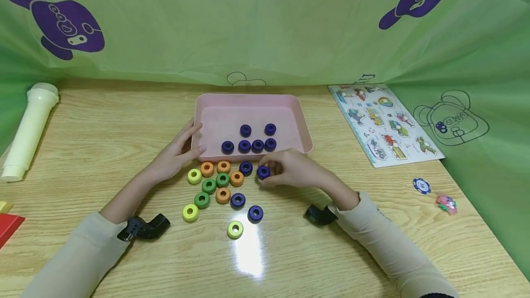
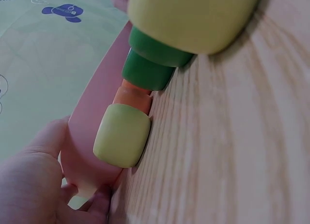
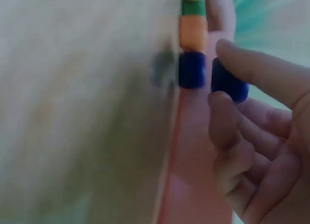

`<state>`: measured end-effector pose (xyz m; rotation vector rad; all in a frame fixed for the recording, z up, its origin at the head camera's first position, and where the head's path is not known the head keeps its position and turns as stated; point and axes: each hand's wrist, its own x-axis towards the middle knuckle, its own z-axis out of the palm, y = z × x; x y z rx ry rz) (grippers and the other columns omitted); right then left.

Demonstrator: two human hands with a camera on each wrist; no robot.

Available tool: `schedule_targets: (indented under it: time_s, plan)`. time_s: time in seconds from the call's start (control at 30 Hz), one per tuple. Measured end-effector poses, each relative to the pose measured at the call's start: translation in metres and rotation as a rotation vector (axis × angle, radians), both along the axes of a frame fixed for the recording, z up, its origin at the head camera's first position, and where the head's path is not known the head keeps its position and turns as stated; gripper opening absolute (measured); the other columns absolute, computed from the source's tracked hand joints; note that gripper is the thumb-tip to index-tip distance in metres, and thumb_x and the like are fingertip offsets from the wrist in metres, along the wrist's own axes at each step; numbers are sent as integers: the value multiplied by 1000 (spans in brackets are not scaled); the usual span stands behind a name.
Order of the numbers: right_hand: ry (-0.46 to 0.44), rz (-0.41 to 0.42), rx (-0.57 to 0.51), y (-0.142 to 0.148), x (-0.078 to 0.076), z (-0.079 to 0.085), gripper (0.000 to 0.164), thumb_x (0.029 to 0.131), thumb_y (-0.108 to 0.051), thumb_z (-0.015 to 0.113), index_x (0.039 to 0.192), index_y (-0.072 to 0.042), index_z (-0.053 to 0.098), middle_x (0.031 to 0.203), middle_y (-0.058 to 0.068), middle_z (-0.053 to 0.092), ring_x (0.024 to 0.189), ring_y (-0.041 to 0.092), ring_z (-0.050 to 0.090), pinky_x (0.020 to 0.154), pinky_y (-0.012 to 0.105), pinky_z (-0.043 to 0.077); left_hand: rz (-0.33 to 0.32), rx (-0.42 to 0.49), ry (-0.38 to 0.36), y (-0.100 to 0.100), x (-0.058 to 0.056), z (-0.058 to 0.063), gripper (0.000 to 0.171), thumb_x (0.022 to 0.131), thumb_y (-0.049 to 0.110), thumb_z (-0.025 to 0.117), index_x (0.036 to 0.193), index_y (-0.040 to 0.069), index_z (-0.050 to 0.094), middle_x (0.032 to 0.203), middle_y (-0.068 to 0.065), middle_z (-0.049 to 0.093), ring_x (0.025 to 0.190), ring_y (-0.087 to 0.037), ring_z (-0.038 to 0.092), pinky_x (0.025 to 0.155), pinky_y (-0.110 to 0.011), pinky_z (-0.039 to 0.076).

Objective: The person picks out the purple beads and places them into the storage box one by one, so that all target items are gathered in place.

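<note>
R hand pinches dk-blue ring betw. fingers, just outside near side of pink tray; L hand fingers clamped on tray's L end. Ring may clip tray & drop if carried too low.

Pink tray lying flat, left hand gripping its side, six blue rings sitting inside, right hand pinching another blue ring
</note>
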<state>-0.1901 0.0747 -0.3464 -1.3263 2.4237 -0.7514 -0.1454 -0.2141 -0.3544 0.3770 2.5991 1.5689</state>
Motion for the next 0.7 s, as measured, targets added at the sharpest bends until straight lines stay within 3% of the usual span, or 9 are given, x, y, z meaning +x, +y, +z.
schedule_targets:
  time_s: [0.2,0.33,0.47,0.7]
  plan:
    - [13,-82,-127,13,-13,14,31,72,-28,67,98,-14,57,68,-8,53,58,6,49,52,22,43,2,-12,7,0,-2,1,56,87,16,47,133,2,19,139,-16,-2,124,-29,1,97,-47,7]
    - [104,-230,-141,24,-26,17,32,73,-25,66,100,-13,55,69,-4,53,61,9,48,52,25,41,2,-13,7,0,-2,1,56,87,16,47,133,2,19,139,-16,-2,124,-29,1,96,-48,7]
    - [114,-383,-112,33,-38,14,34,72,-25,67,100,-12,55,71,-1,53,61,12,47,51,27,40,4,-17,2,-1,-1,0,56,87,17,47,133,2,19,139,-16,-3,124,-29,0,96,-48,7]
    - [76,-425,-76,34,-47,4,33,71,-27,67,98,-10,57,69,-1,55,60,13,49,51,27,41,6,-13,-1,-1,-2,0,56,87,17,47,133,2,19,138,-16,-3,124,-29,0,96,-49,6]
